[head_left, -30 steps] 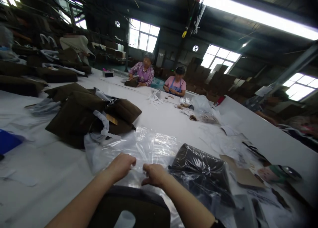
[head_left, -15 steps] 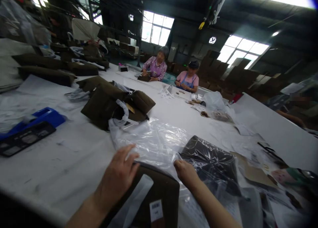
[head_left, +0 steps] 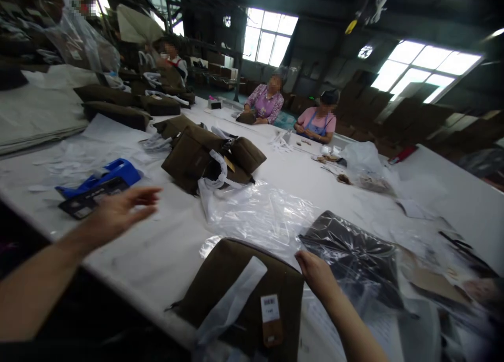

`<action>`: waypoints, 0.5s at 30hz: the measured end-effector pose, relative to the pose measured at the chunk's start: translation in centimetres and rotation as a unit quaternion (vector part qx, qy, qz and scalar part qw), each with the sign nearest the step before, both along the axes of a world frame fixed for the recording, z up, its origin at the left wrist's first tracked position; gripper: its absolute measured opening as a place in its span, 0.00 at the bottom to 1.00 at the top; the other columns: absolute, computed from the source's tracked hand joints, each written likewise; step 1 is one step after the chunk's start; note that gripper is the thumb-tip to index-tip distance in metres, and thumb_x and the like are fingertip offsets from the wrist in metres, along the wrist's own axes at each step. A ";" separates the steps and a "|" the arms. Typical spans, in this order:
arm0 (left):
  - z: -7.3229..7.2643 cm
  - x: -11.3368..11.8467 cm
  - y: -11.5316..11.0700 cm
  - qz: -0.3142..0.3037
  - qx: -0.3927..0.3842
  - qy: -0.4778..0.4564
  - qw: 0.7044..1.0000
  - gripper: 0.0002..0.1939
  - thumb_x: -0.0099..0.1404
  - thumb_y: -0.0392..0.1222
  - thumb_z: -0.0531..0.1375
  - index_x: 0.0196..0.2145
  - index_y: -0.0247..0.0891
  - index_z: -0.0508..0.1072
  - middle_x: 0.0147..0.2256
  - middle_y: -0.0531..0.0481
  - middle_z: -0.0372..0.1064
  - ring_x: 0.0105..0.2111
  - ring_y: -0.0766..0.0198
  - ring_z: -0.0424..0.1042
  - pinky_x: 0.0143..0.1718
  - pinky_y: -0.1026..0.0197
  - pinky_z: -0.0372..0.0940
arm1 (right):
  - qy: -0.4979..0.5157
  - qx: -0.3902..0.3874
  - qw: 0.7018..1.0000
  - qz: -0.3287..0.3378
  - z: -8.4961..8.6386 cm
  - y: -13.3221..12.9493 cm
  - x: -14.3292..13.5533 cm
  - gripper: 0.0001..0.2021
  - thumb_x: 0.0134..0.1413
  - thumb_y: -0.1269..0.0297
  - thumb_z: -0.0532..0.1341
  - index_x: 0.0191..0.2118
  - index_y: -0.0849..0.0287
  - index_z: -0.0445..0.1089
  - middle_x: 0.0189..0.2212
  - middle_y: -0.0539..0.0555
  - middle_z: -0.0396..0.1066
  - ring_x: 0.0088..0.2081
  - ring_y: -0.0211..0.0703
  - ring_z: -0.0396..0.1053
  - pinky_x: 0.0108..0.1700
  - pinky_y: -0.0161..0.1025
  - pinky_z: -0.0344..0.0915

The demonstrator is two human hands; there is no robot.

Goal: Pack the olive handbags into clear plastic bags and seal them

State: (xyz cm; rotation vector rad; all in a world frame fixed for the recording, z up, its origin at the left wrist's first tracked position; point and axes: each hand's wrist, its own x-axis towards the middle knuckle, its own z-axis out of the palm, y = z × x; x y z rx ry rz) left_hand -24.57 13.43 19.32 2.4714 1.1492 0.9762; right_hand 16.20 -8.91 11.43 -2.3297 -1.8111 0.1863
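Note:
A dark olive-brown fabric bag (head_left: 228, 278) lies at the table's near edge, with a pale strap wrapping (head_left: 236, 299) across it and a barcode tag (head_left: 270, 309). By its upper right corner, my right hand (head_left: 313, 272) is closed on the edge of a clear plastic bag (head_left: 255, 215) spread behind it; the fingertips are partly hidden. My left hand (head_left: 126, 209) hovers at the left, fingers stretched and apart, holding nothing. Just beyond it are a blue tape dispenser (head_left: 118, 172) and a flat black object (head_left: 88, 196). A dark bag in clear plastic (head_left: 350, 251) lies right of my right hand.
More brown bags (head_left: 192, 152) are piled behind the plastic and at the far left (head_left: 118, 115). Two people (head_left: 270, 104) sit working across the table. Paper scraps, cardboard (head_left: 437, 283) and a clear plastic bundle (head_left: 362, 159) lie on the right. A white panel (head_left: 452, 194) borders that side.
My left hand has left the brown bag's top edge and moved left toward the blue tape dispenser. My right hand stays by the bag's corner. The view has turned left.

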 end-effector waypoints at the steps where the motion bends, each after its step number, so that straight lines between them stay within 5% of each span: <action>1: 0.3 1.8 0.5 -0.084 -0.028 0.046 0.995 0.36 0.55 0.58 0.59 0.56 0.35 0.61 0.47 0.42 0.68 0.44 0.56 0.68 0.46 0.59 0.63 | -0.012 0.001 1.000 -0.002 0.4 0.0 -0.3 0.12 0.61 0.64 0.48 0.35 0.55 0.68 0.34 0.53 0.73 0.37 0.44 0.71 0.37 0.36 0.61; 4: -0.7 10.5 0.5 -0.263 -0.057 0.159 0.950 0.55 0.42 0.59 0.67 0.61 0.32 0.50 0.60 0.35 0.50 0.58 0.46 0.52 0.58 0.50 0.50 | -0.061 0.002 0.998 -0.001 1.8 -0.3 -1.2 0.11 0.61 0.68 0.48 0.35 0.56 0.68 0.33 0.53 0.72 0.36 0.43 0.70 0.36 0.35 0.60; 7: -2.4 17.3 -0.6 -0.354 -0.139 0.254 0.889 0.44 0.45 0.53 0.66 0.58 0.37 0.59 0.44 0.44 0.69 0.45 0.53 0.67 0.48 0.57 0.60 | -0.110 -0.010 0.994 0.025 3.0 -1.1 -1.8 0.11 0.59 0.72 0.50 0.36 0.55 0.68 0.31 0.53 0.71 0.35 0.42 0.70 0.36 0.35 0.59; 9: -2.4 18.7 -0.9 -0.388 -0.165 0.295 0.857 0.23 0.51 0.50 0.63 0.44 0.39 0.72 0.29 0.52 0.70 0.31 0.60 0.69 0.36 0.63 0.63 | -0.123 -0.013 0.992 0.039 3.5 -1.6 -2.0 0.10 0.58 0.73 0.51 0.38 0.56 0.69 0.30 0.53 0.71 0.35 0.42 0.69 0.36 0.35 0.60; 11: -1.6 18.3 -1.0 -0.413 -0.139 0.298 0.849 0.09 0.53 0.46 0.60 0.28 0.38 0.73 0.27 0.51 0.67 0.30 0.61 0.68 0.34 0.63 0.61 | -0.125 -0.007 0.991 0.042 3.9 -2.1 -2.1 0.09 0.58 0.71 0.52 0.39 0.57 0.69 0.30 0.54 0.72 0.35 0.43 0.70 0.35 0.35 0.60; 15: -0.4 15.8 -1.2 -0.462 -0.064 0.288 0.836 0.03 0.52 0.37 0.57 0.22 0.39 0.68 0.30 0.52 0.68 0.36 0.62 0.66 0.45 0.61 0.57 | -0.125 0.001 0.992 0.020 3.9 -2.4 -2.1 0.08 0.59 0.67 0.54 0.36 0.57 0.70 0.30 0.53 0.73 0.33 0.43 0.70 0.34 0.35 0.62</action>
